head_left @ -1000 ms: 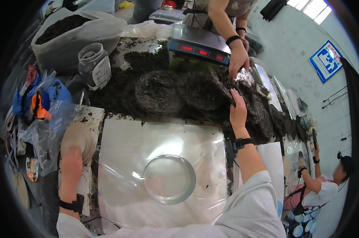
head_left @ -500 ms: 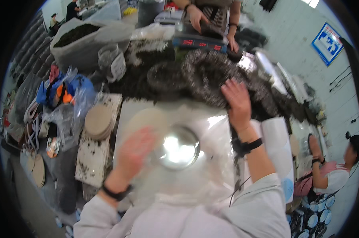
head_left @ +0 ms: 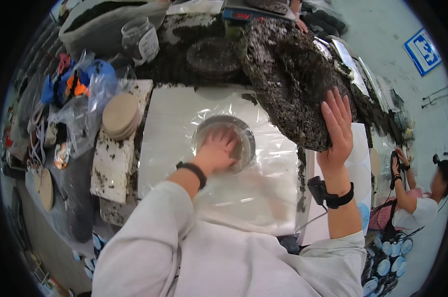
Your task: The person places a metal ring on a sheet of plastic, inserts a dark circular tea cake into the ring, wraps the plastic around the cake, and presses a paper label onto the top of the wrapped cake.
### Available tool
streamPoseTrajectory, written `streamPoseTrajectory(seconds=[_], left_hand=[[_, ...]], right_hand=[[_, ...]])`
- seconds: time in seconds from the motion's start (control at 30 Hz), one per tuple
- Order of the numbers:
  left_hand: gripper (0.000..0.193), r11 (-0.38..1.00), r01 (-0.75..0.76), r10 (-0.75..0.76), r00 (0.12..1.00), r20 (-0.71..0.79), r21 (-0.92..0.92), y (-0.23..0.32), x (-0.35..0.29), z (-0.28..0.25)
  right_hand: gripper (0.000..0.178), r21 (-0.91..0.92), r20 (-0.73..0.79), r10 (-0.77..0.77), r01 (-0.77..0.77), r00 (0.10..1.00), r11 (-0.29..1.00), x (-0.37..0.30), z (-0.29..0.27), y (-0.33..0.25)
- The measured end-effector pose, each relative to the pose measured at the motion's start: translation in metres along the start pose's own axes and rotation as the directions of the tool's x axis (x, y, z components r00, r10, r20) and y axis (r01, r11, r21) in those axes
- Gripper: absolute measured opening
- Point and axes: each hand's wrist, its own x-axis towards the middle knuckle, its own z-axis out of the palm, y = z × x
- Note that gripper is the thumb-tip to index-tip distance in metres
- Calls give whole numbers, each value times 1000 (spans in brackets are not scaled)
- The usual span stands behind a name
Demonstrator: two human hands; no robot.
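Note:
My left hand (head_left: 216, 151) lies inside a shallow round metal mould (head_left: 252, 138), its fingers spread. What lies under the palm is mostly hidden. The mould rests on a pale board (head_left: 169, 123) covered with shiny clear film. My right hand (head_left: 339, 126) has its fingers stretched along the right edge of a large, dark, shaggy disc (head_left: 288, 84) that looks like dried seaweed; its thumb is hidden. The disc slants, its near edge over the board's far right corner. Behind the mould sits another dark round cake (head_left: 213, 57).
Beige round discs (head_left: 120, 115) are stacked on a dirty white slab (head_left: 112, 173) at left. A clear plastic jar (head_left: 141, 39) stands at the back, near a digital scale (head_left: 238, 15). White sheets (head_left: 352, 178) lie at right, and a co-worker (head_left: 417, 193) works farther right.
My left hand has come down into the mould from the left; a blurred pale disc was beside it earlier. The dark disc has shifted nearer and tilted, with my right hand now at its edge.

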Motion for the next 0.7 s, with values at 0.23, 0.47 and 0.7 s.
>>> streamPoseTrajectory(seconds=[0.23, 0.47, 0.7], left_hand=[[58, 672, -236, -74, 922, -381, -702, -21, 20, 52], [50, 29, -491, -520, 737, -433, -871, -68, -56, -16], [61, 718, -163, -385, 717, -581, -677, -60, -44, -10]], right_hand=[[30, 106, 134, -6, -9, 991, 994, -20, 46, -45], [43, 129, 464, 12, -80, 886, 988, -108, 101, -79], [43, 174, 708, -22, -144, 706, 974, -67, 97, -87]])
